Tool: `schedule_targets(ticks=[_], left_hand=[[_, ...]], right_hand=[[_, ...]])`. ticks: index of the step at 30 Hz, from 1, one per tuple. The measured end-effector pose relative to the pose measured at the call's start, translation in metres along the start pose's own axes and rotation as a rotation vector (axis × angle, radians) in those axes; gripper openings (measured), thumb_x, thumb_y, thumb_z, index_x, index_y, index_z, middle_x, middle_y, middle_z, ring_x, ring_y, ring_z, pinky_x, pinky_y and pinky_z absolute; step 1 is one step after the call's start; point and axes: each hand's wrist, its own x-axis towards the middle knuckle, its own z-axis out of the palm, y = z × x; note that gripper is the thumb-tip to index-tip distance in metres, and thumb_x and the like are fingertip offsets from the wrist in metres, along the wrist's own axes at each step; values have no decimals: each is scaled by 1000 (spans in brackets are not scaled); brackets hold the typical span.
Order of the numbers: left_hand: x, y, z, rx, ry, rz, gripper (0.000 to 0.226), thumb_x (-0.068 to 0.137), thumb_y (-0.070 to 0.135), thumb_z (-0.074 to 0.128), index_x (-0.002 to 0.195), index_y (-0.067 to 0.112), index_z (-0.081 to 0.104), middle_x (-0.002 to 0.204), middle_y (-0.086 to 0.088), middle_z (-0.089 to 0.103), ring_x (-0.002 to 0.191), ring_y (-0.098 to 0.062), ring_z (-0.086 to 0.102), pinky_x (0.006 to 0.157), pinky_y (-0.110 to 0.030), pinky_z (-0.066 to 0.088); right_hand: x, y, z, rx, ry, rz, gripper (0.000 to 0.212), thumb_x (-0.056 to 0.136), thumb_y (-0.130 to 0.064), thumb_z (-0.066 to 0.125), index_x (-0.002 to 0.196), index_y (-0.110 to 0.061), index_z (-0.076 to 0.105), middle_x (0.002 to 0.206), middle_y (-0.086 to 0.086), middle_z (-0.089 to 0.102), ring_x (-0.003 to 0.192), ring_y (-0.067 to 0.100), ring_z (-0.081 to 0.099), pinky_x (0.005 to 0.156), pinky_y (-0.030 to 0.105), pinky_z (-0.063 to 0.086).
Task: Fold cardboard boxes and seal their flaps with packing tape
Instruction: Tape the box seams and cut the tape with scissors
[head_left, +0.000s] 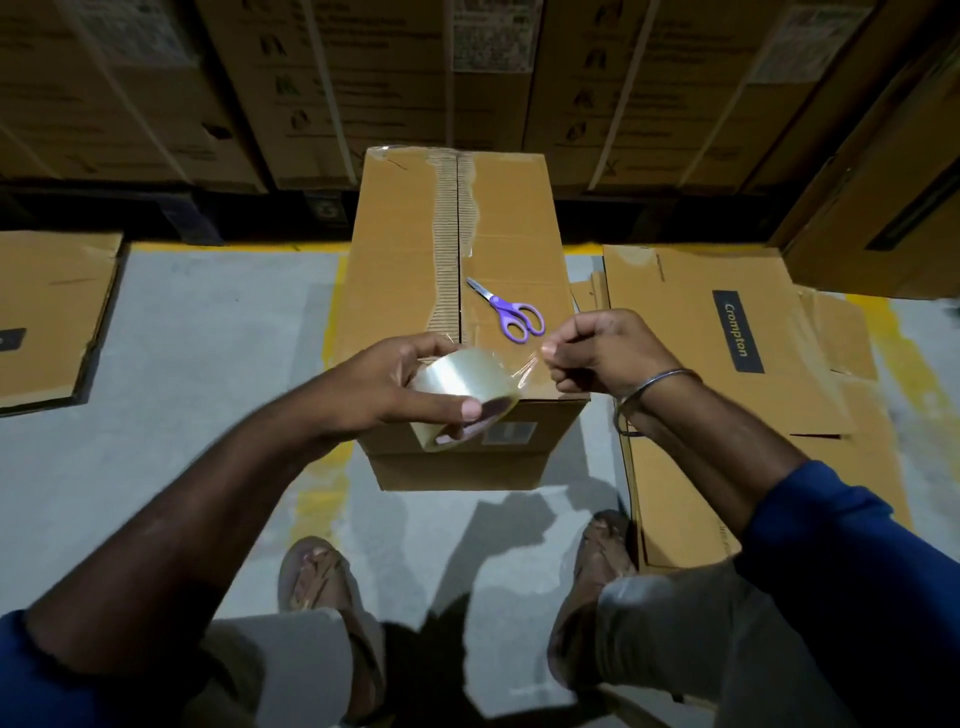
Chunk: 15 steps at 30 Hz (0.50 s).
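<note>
My left hand (400, 384) grips the clear tape roll (462, 400) above the near end of the closed cardboard box (410, 249), my right hand (602, 353) pinches its free end, purple scissors (511, 312) lying on the box top.

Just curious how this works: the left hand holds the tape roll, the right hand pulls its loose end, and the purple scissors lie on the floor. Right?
Not quite. The head view shows the purple scissors lying on top of the closed box, not the floor. The rest holds: left hand holds the tape roll, right hand pulls its end.
</note>
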Motion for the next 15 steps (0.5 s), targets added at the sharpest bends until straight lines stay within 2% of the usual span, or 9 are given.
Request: schedule_targets(ticks=[4, 7, 9, 11, 13, 15], left_hand=[[-22, -11, -22, 204, -124, -44, 17, 86, 15, 82, 97, 3, 75, 83, -16, 73, 76, -22, 68, 72, -30, 53], [-48, -24, -55, 276, -105, -129, 12, 85, 19, 82, 87, 8, 77, 73, -14, 71, 68, -25, 65, 64, -27, 52], [-64, -37, -83, 389, -35, -187, 25, 79, 39, 86, 79, 15, 77, 72, -8, 72, 68, -22, 67, 65, -29, 50], [-76, -51, -108, 529, 67, -232, 54, 67, 72, 83, 76, 20, 77, 75, -4, 74, 70, -20, 69, 66, -33, 50], [-81, -67, -130, 611, 163, -257, 82, 46, 97, 68, 75, 21, 77, 75, 0, 74, 70, -19, 70, 66, -36, 49], [-79, -81, -145, 646, 241, -249, 94, 38, 105, 59, 75, 20, 76, 74, 2, 73, 73, -21, 69, 66, -37, 48]], right_hand=[[-3, 7, -25, 28, 197, 58, 13, 93, 11, 60, 99, 22, 64, 73, 19, 57, 56, 19, 54, 50, 27, 46], [-3, 18, -59, 80, 336, 173, 9, 93, 13, 54, 93, 13, 63, 72, 16, 57, 57, 19, 53, 49, 27, 42], [2, 33, -87, 91, 422, 292, 12, 95, 12, 52, 86, 7, 59, 72, 14, 53, 52, 19, 52, 43, 26, 43], [3, 47, -106, 57, 492, 384, 15, 96, 11, 51, 85, 5, 58, 71, 13, 51, 50, 20, 50, 39, 24, 43], [1, 57, -111, -9, 497, 414, 16, 97, 11, 52, 84, 6, 60, 70, 13, 53, 55, 21, 48, 43, 26, 45], [-3, 63, -106, -50, 476, 409, 19, 97, 11, 52, 81, 5, 60, 71, 14, 53, 58, 21, 48, 51, 28, 44]])
